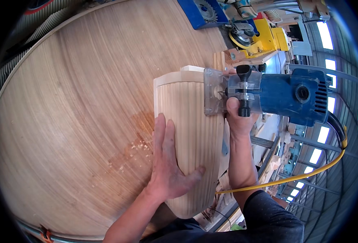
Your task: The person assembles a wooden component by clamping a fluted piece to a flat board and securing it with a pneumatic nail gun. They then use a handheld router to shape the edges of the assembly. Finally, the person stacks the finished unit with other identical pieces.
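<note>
A pale wooden piece (191,133) with a ribbed face, a raised border and a tapered rounded lower end stands in front of me at the table's right side. My left hand (168,172) grips it low, with the fingers along its left edge and the thumb across the ribs. My right hand (239,115) is closed round the lower part of a blue trim router (296,95) lying sideways. The router's clear base (212,103) rests against the upper right edge of the piece. Part of the right hand's fingers is hidden behind the tool.
Wood chips (140,148) lie on the broad wooden tabletop (77,109) beside the piece. A yellow cord (282,180) loops from the router past my right arm. Blue and yellow tools, including a sander (241,38), crowd the far right. Ribbed hoses (47,26) run along the left rim.
</note>
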{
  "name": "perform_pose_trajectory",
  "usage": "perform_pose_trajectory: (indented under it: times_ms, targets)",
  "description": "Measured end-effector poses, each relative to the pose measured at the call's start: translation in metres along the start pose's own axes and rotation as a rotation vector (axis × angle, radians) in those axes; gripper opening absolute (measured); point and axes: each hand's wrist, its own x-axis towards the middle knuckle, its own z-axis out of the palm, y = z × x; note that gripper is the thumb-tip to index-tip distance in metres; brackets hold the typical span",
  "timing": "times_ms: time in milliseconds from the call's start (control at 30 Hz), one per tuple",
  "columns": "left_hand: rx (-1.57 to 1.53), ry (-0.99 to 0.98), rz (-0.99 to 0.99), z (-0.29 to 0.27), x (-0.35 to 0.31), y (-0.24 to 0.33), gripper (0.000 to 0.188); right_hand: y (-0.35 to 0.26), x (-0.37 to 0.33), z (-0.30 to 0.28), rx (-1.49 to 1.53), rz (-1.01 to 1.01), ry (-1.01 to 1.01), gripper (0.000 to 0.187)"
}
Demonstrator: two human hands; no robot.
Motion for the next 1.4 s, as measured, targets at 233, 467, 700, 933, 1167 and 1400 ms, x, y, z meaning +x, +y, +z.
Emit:
perform_pose_trajectory:
  times_ms: [233,467,700,933,1167,1400]
  targets:
    - [0.005,0.003,0.017,0.0,0.0,-0.001,0.132,-0.003,0.006,0.005,-0.049,0.019,0.013,0.084]
    - [-0.007,-0.002,0.005,0.0,0.0,-0.001,0.134,-0.004,0.017,0.004,-0.062,0.036,-0.022,0.08]
    - [-0.021,0.005,0.024,0.0,0.0,-0.003,0.134,-0.001,0.021,0.009,0.013,0.023,-0.018,0.082]
    - [-0.019,-0.001,0.03,0.0,-0.001,-0.004,0.134,0.002,0.025,0.009,0.022,0.023,-0.022,0.08]
    - [-0.06,0.016,0.03,0.001,0.0,-0.004,0.136,0.005,0.032,0.012,0.047,-0.027,-0.008,0.074]
    - [-0.065,0.02,0.038,0.003,0.0,-0.005,0.135,0.009,0.031,0.009,0.038,-0.019,-0.002,0.075]
